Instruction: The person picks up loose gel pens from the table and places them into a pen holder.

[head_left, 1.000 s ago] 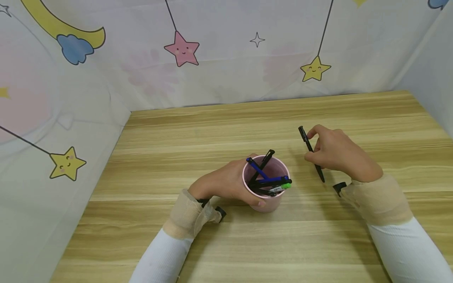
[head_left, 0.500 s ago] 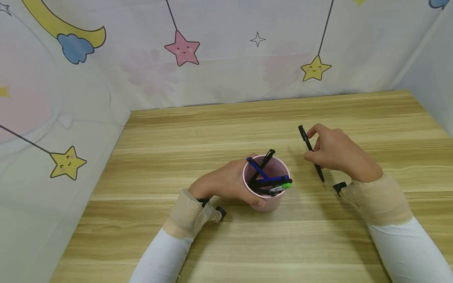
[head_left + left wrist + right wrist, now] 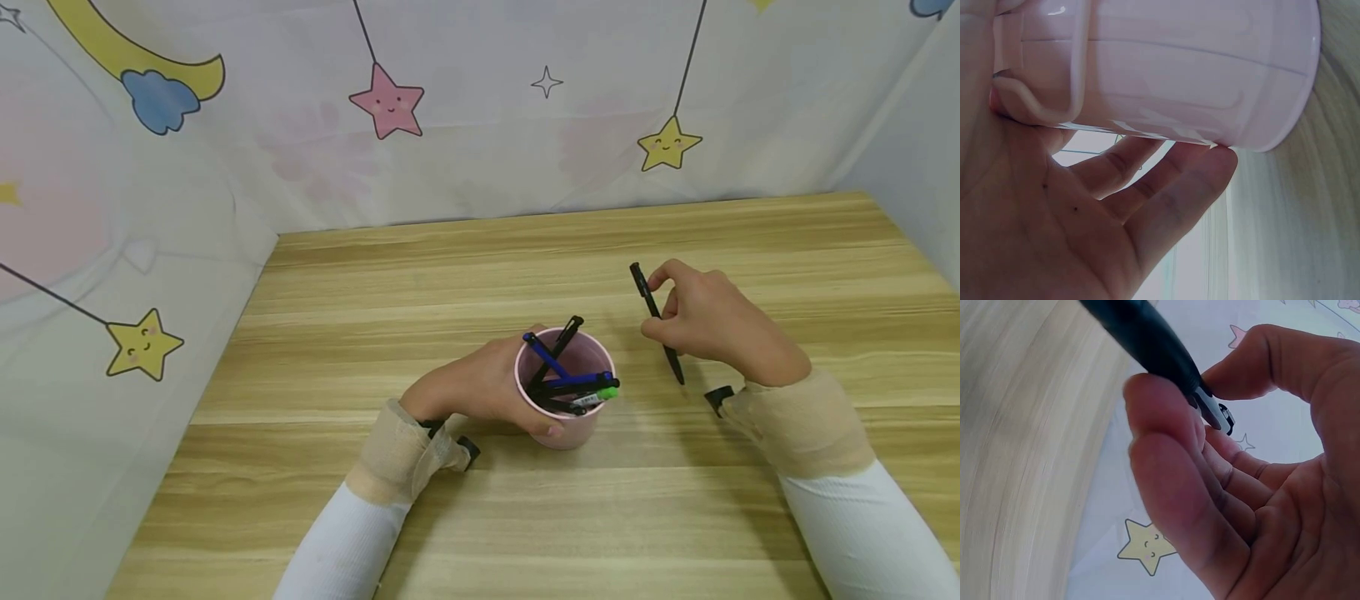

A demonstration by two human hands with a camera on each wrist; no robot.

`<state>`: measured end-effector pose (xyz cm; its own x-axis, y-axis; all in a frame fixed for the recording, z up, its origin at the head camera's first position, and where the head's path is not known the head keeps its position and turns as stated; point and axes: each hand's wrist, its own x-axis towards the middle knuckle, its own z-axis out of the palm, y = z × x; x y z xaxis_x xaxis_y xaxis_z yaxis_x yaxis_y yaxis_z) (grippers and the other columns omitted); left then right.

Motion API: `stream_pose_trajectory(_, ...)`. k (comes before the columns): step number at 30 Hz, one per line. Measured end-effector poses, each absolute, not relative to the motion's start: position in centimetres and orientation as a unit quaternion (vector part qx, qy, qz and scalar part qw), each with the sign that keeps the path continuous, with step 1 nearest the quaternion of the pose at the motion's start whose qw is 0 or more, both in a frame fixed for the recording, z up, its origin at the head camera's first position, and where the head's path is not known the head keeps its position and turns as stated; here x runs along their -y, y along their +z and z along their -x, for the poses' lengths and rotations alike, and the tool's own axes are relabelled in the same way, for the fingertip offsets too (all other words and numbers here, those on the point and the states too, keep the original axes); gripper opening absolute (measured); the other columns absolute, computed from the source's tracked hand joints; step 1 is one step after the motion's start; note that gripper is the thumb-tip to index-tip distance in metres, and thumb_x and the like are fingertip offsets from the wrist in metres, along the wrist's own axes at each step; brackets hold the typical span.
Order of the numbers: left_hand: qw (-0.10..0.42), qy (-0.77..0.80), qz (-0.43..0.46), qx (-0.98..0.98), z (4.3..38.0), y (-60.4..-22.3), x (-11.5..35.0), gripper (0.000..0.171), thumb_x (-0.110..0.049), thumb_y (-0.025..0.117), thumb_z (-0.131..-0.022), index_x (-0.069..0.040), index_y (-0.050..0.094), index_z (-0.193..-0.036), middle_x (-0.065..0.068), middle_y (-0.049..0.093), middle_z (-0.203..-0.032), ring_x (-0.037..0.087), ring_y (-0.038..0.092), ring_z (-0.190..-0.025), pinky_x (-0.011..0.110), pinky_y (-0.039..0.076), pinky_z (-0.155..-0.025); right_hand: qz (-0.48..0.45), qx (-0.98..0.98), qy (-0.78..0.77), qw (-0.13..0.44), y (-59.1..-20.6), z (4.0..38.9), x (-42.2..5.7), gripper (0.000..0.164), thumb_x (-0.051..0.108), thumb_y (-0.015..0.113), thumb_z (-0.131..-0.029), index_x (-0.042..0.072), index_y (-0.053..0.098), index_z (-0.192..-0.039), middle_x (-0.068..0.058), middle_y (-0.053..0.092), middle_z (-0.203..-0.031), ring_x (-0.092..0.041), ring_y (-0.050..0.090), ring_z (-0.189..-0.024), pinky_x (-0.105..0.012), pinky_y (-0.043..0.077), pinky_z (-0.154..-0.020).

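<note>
In the head view my left hand (image 3: 487,382) grips a pink cup (image 3: 577,433) from its left side, thumb on the near wall. Seen from the left wrist, the fingers curve against the cup's wall (image 3: 1166,75), and its base is near the wooden surface. Several pens lean inside, among them a blue pen (image 3: 550,358), a black pen (image 3: 567,332) and one with a green end (image 3: 609,393). To the right of the cup, my right hand (image 3: 712,321) pinches a black pen (image 3: 642,286) between thumb and fingers, tilted, its dark barrel (image 3: 1154,344) close up in the right wrist view.
Both hands work over a wood-grain table (image 3: 420,292). A white cloth backdrop (image 3: 480,167) with printed stars and a moon rises behind its far edge and along the left side. Black camera pieces (image 3: 718,400) stick out from the wrist wraps.
The right hand and its black pen have shifted very slightly left. The left hand and the cup hold their place.
</note>
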<state>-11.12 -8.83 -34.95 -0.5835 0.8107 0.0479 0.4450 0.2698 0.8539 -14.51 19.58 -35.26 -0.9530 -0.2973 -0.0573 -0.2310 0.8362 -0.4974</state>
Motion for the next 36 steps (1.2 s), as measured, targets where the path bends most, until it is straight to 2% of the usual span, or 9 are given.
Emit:
stream_pose_trajectory(19, 0.192, 0.431, -0.411, -0.78, 11.15, -34.94, 8.79, 0.074, -0.023, 0.083, -0.061, -0.009, 0.048, -0.125, 0.005, 0.059, -0.111, 0.016, 0.056, -0.099, 0.038, 0.048, -0.088, 0.133, -0.954, -0.264, 0.051, -35.0, 14.39, -19.36, 0.043, 0.023, 0.063, -0.078, 0.006, 0.047, -0.113, -0.003, 0.062, -0.073, -0.013, 0.055, -0.051, -0.038, 0.048, -0.057)
stream_pose_trajectory(27, 0.197, 0.434, -0.409, -0.778, 11.13, -34.93, 8.81, 0.078, -0.024, 0.084, -0.061, -0.01, 0.046, -0.127, 0.004, 0.059, -0.111, 0.017, 0.056, -0.1, 0.039, 0.048, -0.088, 0.139, -0.953, -0.266, 0.037, -34.93, 14.37, -19.19, 0.042, 0.021, 0.063, -0.076, 0.006, 0.047, -0.112, -0.002, 0.062, -0.07, -0.013, 0.054, -0.051, -0.037, 0.047, -0.056)
stream_pose_trajectory(36, 0.2, 0.438, -0.409, -0.775, 11.19, -34.95, 8.85, 0.078, -0.024, 0.084, -0.061, -0.01, 0.046, -0.127, 0.007, 0.059, -0.113, 0.018, 0.055, -0.101, 0.04, 0.048, -0.089, 0.142, -0.951, -0.273, 0.025, -34.7, 14.2, -18.96, 0.04, 0.02, 0.063, -0.076, 0.008, 0.048, -0.11, -0.002, 0.062, -0.07, -0.015, 0.052, -0.051, -0.036, 0.046, -0.056)
